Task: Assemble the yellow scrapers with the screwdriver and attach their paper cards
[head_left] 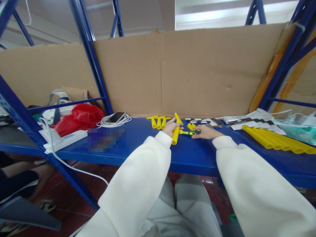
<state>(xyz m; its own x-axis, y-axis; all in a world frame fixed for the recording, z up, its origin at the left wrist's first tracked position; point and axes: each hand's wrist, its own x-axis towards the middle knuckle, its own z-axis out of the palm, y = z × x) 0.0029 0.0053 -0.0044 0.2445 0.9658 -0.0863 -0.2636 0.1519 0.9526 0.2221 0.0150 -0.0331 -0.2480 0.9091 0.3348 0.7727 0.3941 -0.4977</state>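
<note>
My left hand (170,127) is closed around a yellow tube (175,135) with a yellow crosspiece at its top, tilted above the blue shelf (138,138). Just right of it, my right hand (204,132) grips a green and yellow screwdriver (189,132), whose left end meets the tube's side. Behind my left hand, several yellow T-shaped pieces (158,122) lie in a row. Small yellow parts (191,126) rest behind the screwdriver.
Several yellow tubes (278,141) lie at the right by packets (256,123). A phone (117,117) on a coiled white cable, a power strip (65,141) and a red bag (79,118) are at the left. Cardboard (197,72) stands behind. Another person's legs (27,177) show lower left.
</note>
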